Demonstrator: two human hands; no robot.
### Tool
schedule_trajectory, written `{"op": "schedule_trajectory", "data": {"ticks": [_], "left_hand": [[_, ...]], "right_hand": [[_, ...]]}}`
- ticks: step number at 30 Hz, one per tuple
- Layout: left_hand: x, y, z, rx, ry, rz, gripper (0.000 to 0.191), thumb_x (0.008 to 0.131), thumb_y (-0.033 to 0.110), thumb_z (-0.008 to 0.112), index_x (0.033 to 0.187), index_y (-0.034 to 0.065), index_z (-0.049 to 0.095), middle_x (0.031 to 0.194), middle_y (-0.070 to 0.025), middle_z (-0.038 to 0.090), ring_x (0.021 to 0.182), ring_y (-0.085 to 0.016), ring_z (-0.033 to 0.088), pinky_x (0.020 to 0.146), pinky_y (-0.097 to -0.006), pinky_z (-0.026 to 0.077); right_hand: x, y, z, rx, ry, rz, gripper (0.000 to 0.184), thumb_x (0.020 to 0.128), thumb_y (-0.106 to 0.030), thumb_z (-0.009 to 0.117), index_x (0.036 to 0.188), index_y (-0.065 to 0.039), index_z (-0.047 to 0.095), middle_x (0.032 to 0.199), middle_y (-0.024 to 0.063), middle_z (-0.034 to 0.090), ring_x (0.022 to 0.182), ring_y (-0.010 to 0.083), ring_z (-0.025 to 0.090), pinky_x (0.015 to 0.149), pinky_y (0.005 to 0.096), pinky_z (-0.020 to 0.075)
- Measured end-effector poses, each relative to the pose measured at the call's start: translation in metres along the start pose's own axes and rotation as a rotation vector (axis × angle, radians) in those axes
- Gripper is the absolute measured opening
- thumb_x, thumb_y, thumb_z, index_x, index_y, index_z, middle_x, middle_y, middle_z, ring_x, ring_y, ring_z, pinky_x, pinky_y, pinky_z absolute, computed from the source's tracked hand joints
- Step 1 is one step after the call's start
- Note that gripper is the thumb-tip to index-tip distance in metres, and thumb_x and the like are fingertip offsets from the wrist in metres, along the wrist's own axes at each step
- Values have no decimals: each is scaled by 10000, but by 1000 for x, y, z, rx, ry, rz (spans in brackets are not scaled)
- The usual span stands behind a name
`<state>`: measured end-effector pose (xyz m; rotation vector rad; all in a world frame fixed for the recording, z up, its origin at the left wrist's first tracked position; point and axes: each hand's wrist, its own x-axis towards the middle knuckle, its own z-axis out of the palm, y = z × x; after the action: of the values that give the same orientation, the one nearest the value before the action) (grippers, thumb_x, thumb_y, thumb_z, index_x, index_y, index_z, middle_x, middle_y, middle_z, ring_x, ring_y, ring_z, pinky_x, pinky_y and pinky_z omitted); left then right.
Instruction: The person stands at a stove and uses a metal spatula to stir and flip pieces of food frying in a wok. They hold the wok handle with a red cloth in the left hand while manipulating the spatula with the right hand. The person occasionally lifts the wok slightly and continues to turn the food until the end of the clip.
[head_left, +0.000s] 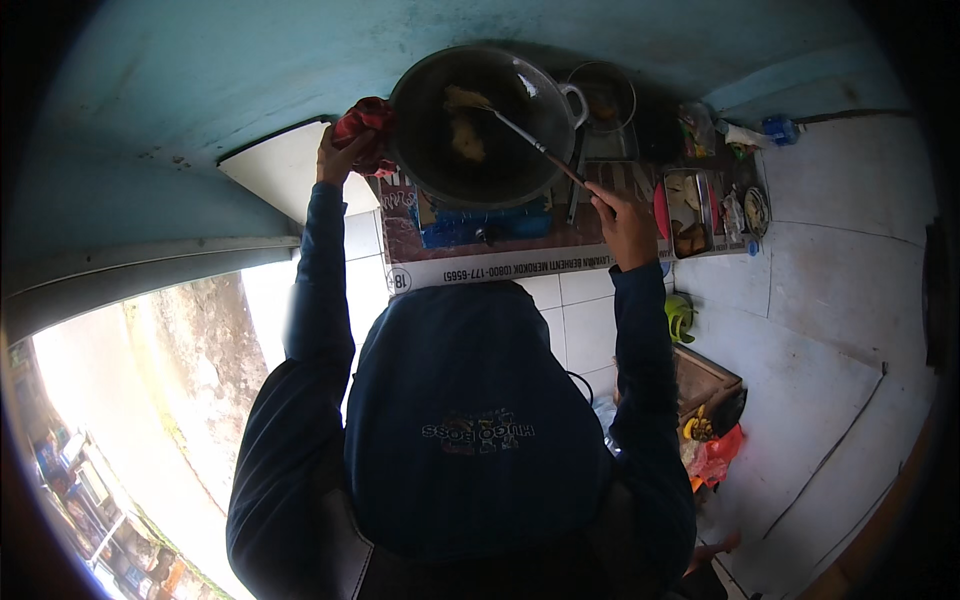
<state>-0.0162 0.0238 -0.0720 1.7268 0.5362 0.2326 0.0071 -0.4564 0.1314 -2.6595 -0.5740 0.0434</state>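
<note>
A large dark wok (517, 169) stands on a blue gas stove (487, 229). Two light brown pieces of food (467, 140) lie inside it. My left hand (341, 156) grips a red cloth (367, 135) at the wok's left side; the handle there is hidden. My right hand (624, 225) is closed around the wooden handle of a long metal spatula (529, 139), whose head reaches the upper piece of food. The wok's right handle (576, 105) shows bare.
Right of the wok are a glass lid (630, 90), a metal tray with food (709, 240), plastic packets (733, 210) and a blue-capped bottle (781, 130). A white board (281, 165) leans at the left. A green gas cylinder (679, 319) and a wooden crate (731, 381) stand lower right.
</note>
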Motion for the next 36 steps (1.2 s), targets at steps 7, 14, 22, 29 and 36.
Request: {"op": "schedule_trajectory", "data": {"ticks": [7,14,22,29,36], "left_hand": [[-8,11,3,-62,6,11,685,641,371,836,1138,-7,554,1046,-143,633,932,-230,629,816,-336,519],[-13,25,5,-69,23,-18,669,643,366,835,1128,-2,559,1021,-142,640,911,-226,635,794,-334,526],[6,-2,-1,6,-60,-31,684,643,410,819,1126,4,555,1026,-153,638,920,-246,636,797,-343,525],[-5,13,2,42,42,25,749,639,432,812,1175,-9,532,1060,-171,627,945,-261,630,815,-347,520],[-20,38,8,-2,63,34,756,642,409,816,1188,-21,520,1055,-169,630,940,-247,630,808,-338,520]], "right_hand": [[-9,-4,-1,111,56,51,240,909,-249,573,1116,-170,665,979,147,665,863,308,643,726,364,495],[-24,-10,-33,86,-85,160,250,914,-239,562,1124,-144,658,944,182,662,848,329,642,721,364,485],[-30,-20,-9,233,-94,95,242,891,-184,598,1110,-101,658,859,196,659,745,325,641,665,347,478],[-37,-20,-60,66,-191,199,252,897,-243,574,1116,-154,661,899,169,664,854,333,634,748,377,486],[-42,-29,-64,78,-48,87,231,888,-167,593,1101,-116,665,902,177,667,804,303,646,710,338,482]]}}
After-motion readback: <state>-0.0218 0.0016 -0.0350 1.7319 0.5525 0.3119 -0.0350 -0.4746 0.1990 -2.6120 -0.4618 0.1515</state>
